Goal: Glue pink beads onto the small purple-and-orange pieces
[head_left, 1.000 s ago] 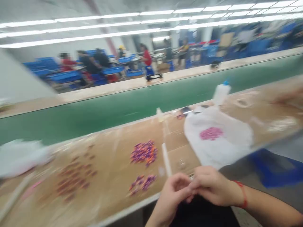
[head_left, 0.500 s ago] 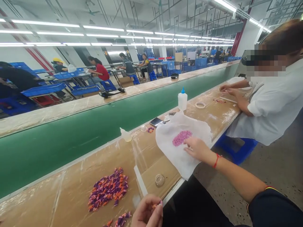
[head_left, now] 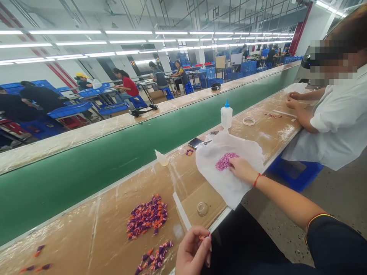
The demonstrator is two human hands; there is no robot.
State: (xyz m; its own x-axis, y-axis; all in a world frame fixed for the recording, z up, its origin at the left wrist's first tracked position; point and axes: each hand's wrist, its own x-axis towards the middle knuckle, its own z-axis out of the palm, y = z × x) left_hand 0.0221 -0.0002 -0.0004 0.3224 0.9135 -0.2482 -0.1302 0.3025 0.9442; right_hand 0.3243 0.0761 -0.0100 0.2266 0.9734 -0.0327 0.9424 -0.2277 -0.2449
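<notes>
My right hand (head_left: 241, 169), with a red string at the wrist, reaches out onto a white cloth (head_left: 229, 168) and pinches at the edge of a small heap of pink beads (head_left: 225, 161). My left hand (head_left: 192, 251) stays at the table's near edge, fingers pinched on a tiny orange piece (head_left: 202, 237). Just left of that hand lie two heaps of purple and orange pieces, a larger heap (head_left: 147, 215) and a smaller heap (head_left: 155, 259). A white strip (head_left: 181, 211) and a small clear cup (head_left: 202, 208) lie between the heaps and the cloth.
A green conveyor belt (head_left: 94, 160) runs behind the cardboard-covered table (head_left: 109, 229). A glue bottle (head_left: 226, 115), tape roll (head_left: 249, 121), phone (head_left: 195, 143) and small dropper bottle (head_left: 161, 157) stand further back. A co-worker in white (head_left: 332, 114) works at the right. Other people sit at blue benches beyond.
One second ago both hands were together at the table edge. My right hand has since gone out to the pink beads on the cloth and now rests at their edge; the view turned right.
</notes>
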